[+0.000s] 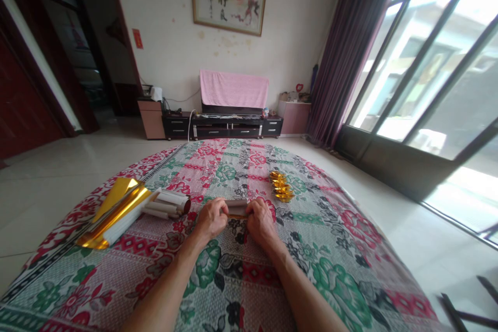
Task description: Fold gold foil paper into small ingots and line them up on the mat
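Observation:
Between my two hands is a small grey-brown roll (236, 204) with a thin gold edge along its lower side. My left hand (213, 217) pinches its left end, and my right hand (261, 220) grips its right end, fingers curled. Beyond my right hand, a row of folded shiny gold pieces (282, 187) lies on the patterned cloth. At the left are gold foil sheets (120, 210), partly rolled with their pale side showing. Several pale rolled tubes (165, 204) lie against the foil's right end.
A round table under a flowered cloth (303, 270) spans the foreground. Beyond it stand a low dark cabinet (229, 127) and a screen draped in pink cloth (234, 89). Large windows and a purple curtain (342, 46) are at the right. Dark bars (462, 311) show at the lower right.

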`<state>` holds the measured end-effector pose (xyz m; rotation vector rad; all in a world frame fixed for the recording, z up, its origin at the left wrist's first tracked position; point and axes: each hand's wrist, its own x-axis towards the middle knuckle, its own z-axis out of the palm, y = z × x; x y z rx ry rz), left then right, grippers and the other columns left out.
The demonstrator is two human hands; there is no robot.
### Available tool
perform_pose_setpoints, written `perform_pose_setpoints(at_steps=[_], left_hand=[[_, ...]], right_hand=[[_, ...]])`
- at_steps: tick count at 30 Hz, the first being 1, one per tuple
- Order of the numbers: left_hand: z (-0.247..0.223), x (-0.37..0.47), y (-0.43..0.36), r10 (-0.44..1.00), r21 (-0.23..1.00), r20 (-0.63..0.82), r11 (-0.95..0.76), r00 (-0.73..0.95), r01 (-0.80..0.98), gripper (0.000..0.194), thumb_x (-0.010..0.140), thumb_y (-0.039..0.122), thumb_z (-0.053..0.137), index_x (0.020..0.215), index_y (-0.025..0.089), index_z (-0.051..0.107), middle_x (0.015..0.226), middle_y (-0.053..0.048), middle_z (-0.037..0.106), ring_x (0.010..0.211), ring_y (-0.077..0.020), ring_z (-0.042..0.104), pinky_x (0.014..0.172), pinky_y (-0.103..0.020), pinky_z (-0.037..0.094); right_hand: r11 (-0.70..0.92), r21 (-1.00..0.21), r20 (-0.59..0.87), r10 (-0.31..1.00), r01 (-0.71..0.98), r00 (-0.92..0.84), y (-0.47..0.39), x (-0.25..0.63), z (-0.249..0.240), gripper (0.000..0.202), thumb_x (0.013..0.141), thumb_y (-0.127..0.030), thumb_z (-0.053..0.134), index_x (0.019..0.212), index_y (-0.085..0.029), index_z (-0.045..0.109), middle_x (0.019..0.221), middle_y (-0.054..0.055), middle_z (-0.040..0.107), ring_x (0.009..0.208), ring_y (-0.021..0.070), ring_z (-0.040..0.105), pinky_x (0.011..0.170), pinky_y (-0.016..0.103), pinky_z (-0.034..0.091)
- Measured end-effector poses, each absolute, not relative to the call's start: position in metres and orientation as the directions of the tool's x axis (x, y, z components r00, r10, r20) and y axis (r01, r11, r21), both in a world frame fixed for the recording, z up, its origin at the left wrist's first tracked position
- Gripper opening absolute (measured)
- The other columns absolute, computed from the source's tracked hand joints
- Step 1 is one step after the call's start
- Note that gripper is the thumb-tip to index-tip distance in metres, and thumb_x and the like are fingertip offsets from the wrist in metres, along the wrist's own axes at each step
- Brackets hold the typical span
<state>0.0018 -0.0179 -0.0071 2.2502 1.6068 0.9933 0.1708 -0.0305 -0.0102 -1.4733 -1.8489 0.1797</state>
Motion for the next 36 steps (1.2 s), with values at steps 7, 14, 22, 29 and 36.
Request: perform_pose_setpoints(at_steps=[7,14,22,29,36], left_hand=[[-0.005,0.0,-0.02,0.898,0.54,0.4,-0.392,0.183,0.745,0.019,0.061,0.003,0.044,0.058,0.019,0.056,0.106,-0.007,0.064,0.098,-0.02,0.058,0.091,-0.033,0.042],[-0.003,0.0,-0.023,0.877,0.521,0.425,-0.439,0.223,0.732,0.033,0.06,0.003,0.045,0.081,0.02,0.063,0.1,-0.005,0.064,0.1,-0.0197,0.054,0.093,-0.033,0.041],[-0.01,0.0,-0.02,0.863,0.453,0.399,-0.479,0.31,0.752,0.021,0.066,0.01,0.053,0.076,0.021,0.068,0.107,-0.005,0.058,0.101,-0.0214,0.051,0.093,-0.035,0.041],[-0.008,0.003,-0.022,0.841,0.479,0.457,-0.508,0.29,0.716,0.021,0.068,0.009,0.052,0.082,0.02,0.064,0.116,-0.006,0.055,0.108,-0.0203,0.05,0.097,-0.033,0.039],[-0.012,0.0,-0.016,0.843,0.488,0.452,-0.507,0.292,0.711,0.021,0.068,0.005,0.047,0.072,0.018,0.063,0.115,-0.007,0.056,0.107,-0.0196,0.052,0.095,-0.033,0.041]], right_hand=[[0.293,-0.597,0.504,0.861,0.746,0.065,-0.036,0.169,-0.004,0.026,0.065,-0.005,0.042,0.082,-0.016,0.057,0.083,0.005,0.054,0.079,0.0169,0.049,0.073,0.027,0.038],[0.412,-0.568,0.545,0.837,0.713,-0.049,-0.032,0.17,-0.006,0.022,0.078,-0.018,0.049,0.096,-0.019,0.062,0.096,0.006,0.058,0.088,0.017,0.052,0.079,0.027,0.04],[0.344,-0.559,0.534,0.846,0.754,0.01,-0.029,0.17,-0.005,0.016,0.079,-0.02,0.049,0.067,-0.018,0.059,0.077,0.004,0.058,0.072,0.0147,0.052,0.066,0.024,0.037],[0.277,-0.578,0.502,0.862,0.768,0.066,-0.029,0.168,-0.003,0.02,0.079,-0.022,0.045,0.062,-0.018,0.054,0.063,0.001,0.056,0.059,0.0133,0.048,0.056,0.023,0.031],[0.427,-0.559,0.514,0.851,0.711,-0.107,-0.035,0.169,0.001,0.016,0.073,-0.012,0.049,0.076,-0.018,0.063,0.082,0.003,0.063,0.078,0.0142,0.054,0.072,0.023,0.037]])
